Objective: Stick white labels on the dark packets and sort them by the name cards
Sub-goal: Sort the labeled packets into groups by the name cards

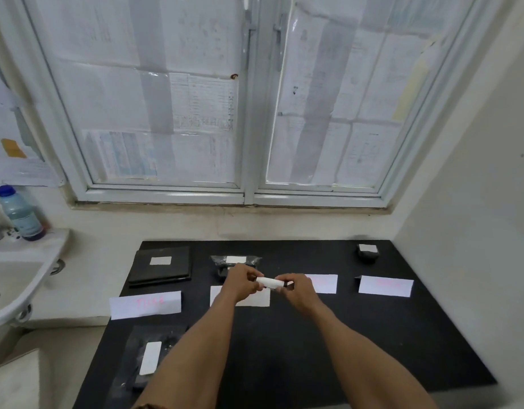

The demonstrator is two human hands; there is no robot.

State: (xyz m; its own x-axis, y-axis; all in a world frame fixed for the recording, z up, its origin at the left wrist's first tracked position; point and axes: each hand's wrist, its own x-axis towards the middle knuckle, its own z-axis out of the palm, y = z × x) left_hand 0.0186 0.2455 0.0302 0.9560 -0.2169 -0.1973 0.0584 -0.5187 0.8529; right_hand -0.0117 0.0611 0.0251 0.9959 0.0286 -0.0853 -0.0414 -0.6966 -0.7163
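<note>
At frame centre, a white label (270,282) on a small dark packet (288,286) is pinched between the left hand (243,283) and right hand (296,290). Name cards (145,304) are laid across the black desk (284,349); labelled packets (160,265) are seen beyond.

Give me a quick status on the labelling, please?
Both hands, left and right, pinching a white label over the table. Labelled packet waiting near left. Nothing in the way.

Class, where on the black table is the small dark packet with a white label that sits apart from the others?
The small packet sits at the table's far right corner, just behind the rightmost name card, near the side wall.
</note>
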